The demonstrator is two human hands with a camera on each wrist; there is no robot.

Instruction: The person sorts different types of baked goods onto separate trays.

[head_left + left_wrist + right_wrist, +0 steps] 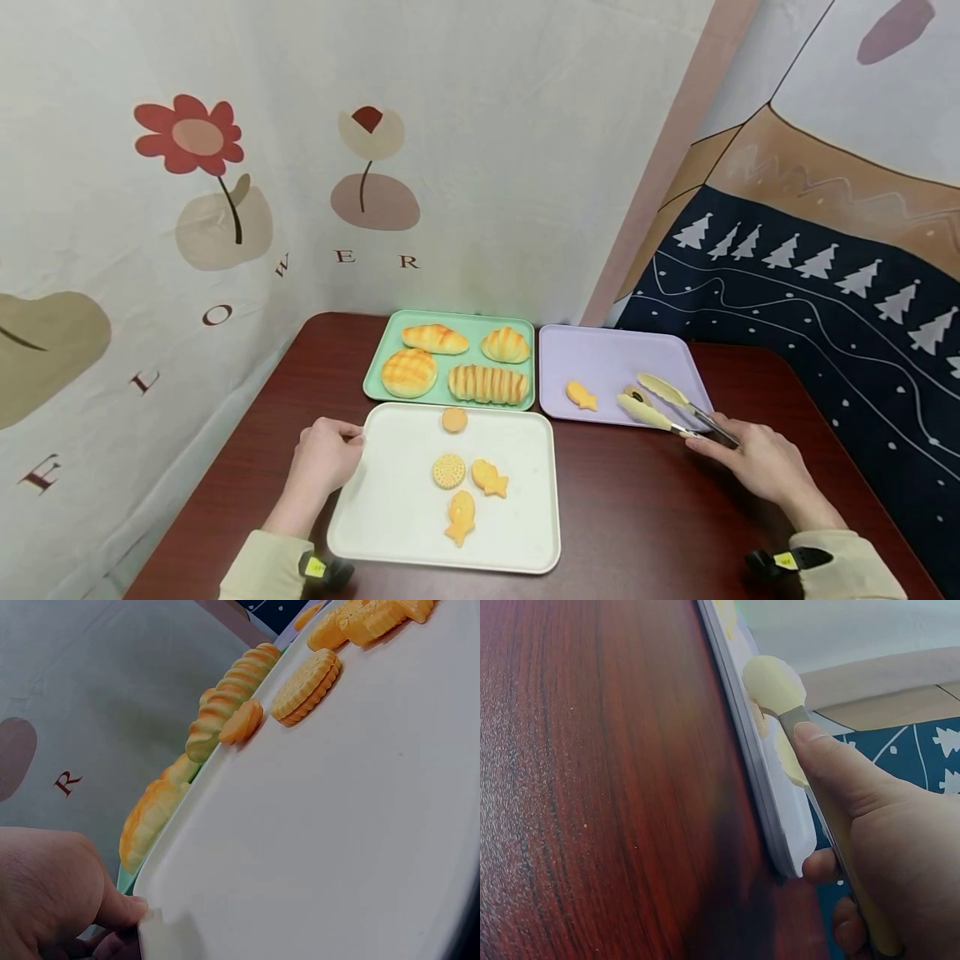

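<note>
Tongs (675,397) straddle a brown cookie (637,394) on the purple tray (615,358).
The right hand (765,462) grips the tongs by their arms, its forearm angled inward, probably so the pale tips can reach either side of the cookie near the tray's front edge; whether they clasp it, I cannot tell. A fish-shaped cookie (581,396) lies to their left, apart from them. The left hand (327,452) pinches the white tray (390,517) near its far-left corner, thumb at the rim, presumably to steady it on the worktop (637,517).
</note>
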